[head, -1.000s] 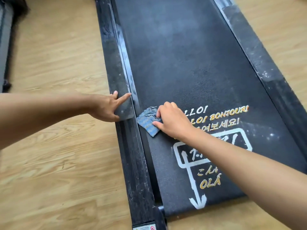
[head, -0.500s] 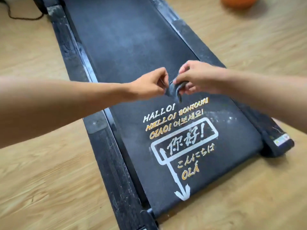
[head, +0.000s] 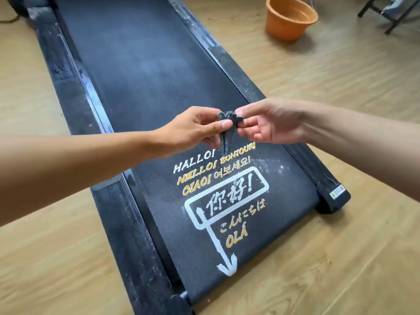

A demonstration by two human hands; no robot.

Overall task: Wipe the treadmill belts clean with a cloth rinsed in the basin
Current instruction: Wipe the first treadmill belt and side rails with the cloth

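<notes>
Head view looks down on my two hands meeting above the treadmill belt [head: 147, 71]. My left hand [head: 195, 130] pinches the small dark cloth [head: 228, 115] between thumb and forefinger, the other fingers curled under. My right hand [head: 272, 123] pinches the same cloth from the other side with thumb and fingertips. The cloth is bunched between them, and a tail of it hangs down just above the printed greetings [head: 211, 171]. Whitish dust speckles the belt and the black side rails [head: 127, 223]. The orange basin [head: 288, 21] stands on the wooden floor [head: 56, 258] beyond the right rail, well apart from my hands.
</notes>
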